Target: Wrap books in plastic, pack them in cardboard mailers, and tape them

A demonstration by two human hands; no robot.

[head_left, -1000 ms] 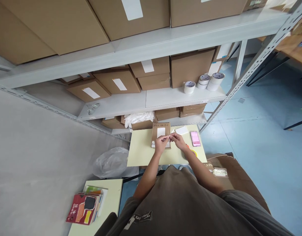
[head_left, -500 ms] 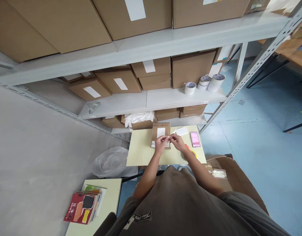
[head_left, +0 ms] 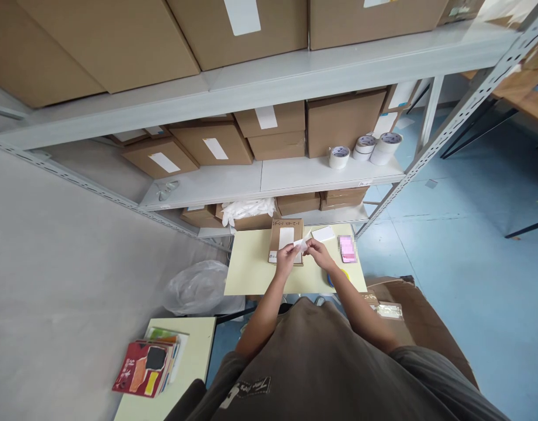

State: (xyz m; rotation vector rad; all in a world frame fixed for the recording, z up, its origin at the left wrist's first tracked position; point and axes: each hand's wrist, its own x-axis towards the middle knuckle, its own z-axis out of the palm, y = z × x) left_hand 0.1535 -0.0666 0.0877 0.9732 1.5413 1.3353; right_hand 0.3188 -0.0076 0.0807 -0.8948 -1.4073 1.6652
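- We have the left hand (head_left: pixel 286 259) pinching a white paper slip (head_left: pixel 300 244) between thumb and fingers.
- Our right hand (head_left: pixel 318 255) is at the slip's right end, fingers curled in; can't tell whether they grip it.
- Slip is over the lower right part of a small cardboard box (head_left: pixel 274 238); can't tell whether it touches the box.
- We see that box lying flat on the pale yellow table (head_left: pixel 247 266), handwriting along its far edge, white label in the middle.
- A white pad of paper (head_left: pixel 324 233) lies just beyond our right hand.
- Pink item (head_left: pixel 347 249), pixelated, sits near the table's right edge; we can't make it out.
- Yellow-and-blue tape roll (head_left: pixel 331 279) is partly hidden by our right forearm.
- Ahead of us, the middle rack shelf (head_left: pixel 234 182) carries labelled cartons (head_left: pixel 228 144), with white tape rolls (head_left: pixel 338 158) toward its right end.
- Bundle of white material (head_left: pixel 252 209) rests on the level below.
- To our left, a stack of books (head_left: pixel 141 369) sits on a side table (head_left: pixel 197 345), red cover on top.
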